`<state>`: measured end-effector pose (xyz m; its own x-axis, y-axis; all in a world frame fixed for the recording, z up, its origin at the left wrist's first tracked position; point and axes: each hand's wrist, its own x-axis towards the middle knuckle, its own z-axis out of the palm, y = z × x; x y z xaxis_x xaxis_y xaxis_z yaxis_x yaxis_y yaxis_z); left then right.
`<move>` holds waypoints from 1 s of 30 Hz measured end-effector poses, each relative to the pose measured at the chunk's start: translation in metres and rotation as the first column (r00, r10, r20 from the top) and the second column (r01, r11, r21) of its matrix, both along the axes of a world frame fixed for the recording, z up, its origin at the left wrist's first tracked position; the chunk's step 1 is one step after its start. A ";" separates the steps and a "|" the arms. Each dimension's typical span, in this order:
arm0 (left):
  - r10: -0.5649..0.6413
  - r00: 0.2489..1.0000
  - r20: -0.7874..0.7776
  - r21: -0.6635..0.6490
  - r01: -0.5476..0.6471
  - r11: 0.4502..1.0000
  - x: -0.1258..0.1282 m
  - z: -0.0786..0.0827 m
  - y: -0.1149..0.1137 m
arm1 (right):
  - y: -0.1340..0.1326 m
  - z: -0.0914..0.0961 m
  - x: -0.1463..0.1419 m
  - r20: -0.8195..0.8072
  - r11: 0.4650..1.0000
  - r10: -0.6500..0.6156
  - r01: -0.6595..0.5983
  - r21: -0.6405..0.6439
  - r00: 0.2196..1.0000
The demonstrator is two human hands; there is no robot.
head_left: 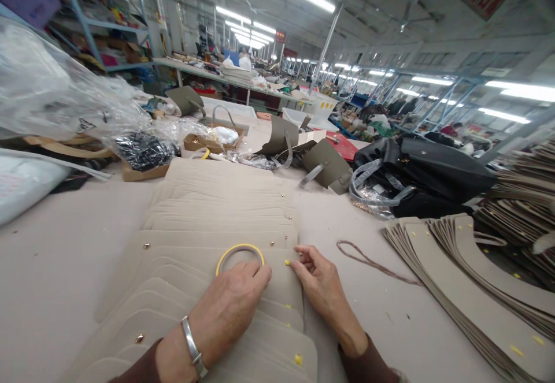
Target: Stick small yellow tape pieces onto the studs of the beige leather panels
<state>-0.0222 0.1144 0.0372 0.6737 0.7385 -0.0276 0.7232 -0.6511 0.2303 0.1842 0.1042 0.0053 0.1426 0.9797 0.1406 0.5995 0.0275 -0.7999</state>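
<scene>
Overlapping beige panels point(182, 259) lie fanned out in front of me, several with small metal studs and some with yellow tape patches. My left hand point(236, 293), with a silver bracelet at the wrist, is closed on a roll of yellow tape point(240, 247) above the panels. Its fingertips are partly hidden. At the right edge of one panel is my right hand point(318, 273), its fingers curled in. Its thumb tip meets a small piece of yellow tape point(287, 262) on that panel.
A brown cord loop point(368, 259) lies right of my right hand. Further right are stacks of curved beige strips point(455, 290). Behind are a black bag point(416, 169), olive-grey pieces with straps point(327, 163), an open cardboard box point(214, 138) and plastic wrapping point(65, 82).
</scene>
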 end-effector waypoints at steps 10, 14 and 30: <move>0.019 0.999 -0.041 -0.047 -0.021 0.999 -0.010 0.009 0.001 | -0.013 0.003 0.003 -0.161 0.969 0.058 -0.094 -0.226 0.985; 0.068 0.996 -0.063 -0.004 -0.069 0.998 -0.016 0.001 0.010 | -0.020 0.014 -0.001 -0.157 0.894 0.259 -0.298 -0.335 0.953; -0.006 1.000 0.005 0.084 0.005 0.996 -0.026 -0.014 0.001 | -0.003 -0.002 -0.018 0.359 0.996 0.087 -0.094 0.002 0.929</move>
